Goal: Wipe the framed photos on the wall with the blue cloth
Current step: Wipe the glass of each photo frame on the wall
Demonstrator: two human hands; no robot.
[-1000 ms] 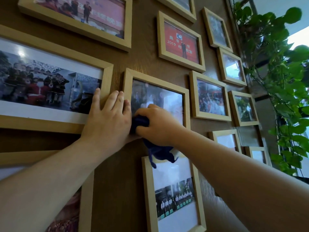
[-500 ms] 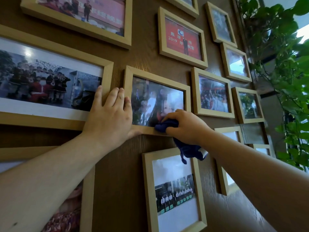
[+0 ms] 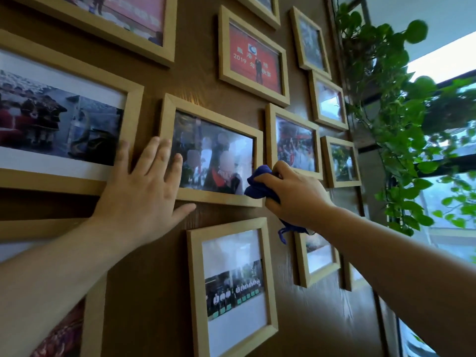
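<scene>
Head view, left to right: big frame (image 3: 64, 119) at far left, untouched by the cloth right now. Left hand (image 3: 144, 191) is flat and open, fingers spread, palm on the wall, fingertips over the left edge of the middle frame (image 3: 211, 150), thumb under its bottom rail; it grips nothing, just braces. Right hand (image 3: 293, 194) is closed around the bunched blue cloth (image 3: 258, 185), pressed at the frame's lower right corner where glass meets the rail; a loose tail of cloth hangs below the wrist. Hands are apart, one at each end of the same frame. Risks, as I judge them: push at that corner could tilt the frame or lift it off its hanger if the left hand lets up, since the brace covers the opposite side only. The hanging tail could snag the top corner of the lower frame (image 3: 231, 287) or the small frame (image 3: 318, 258) beside it. Left fingertips on the glass will likely leave prints to redo. Reach further right puts the arm near the vine (image 3: 386, 112). Containers: none visible; the plant's pot, if any, is out of sight. Most frames are probably still to be wiped.
</scene>
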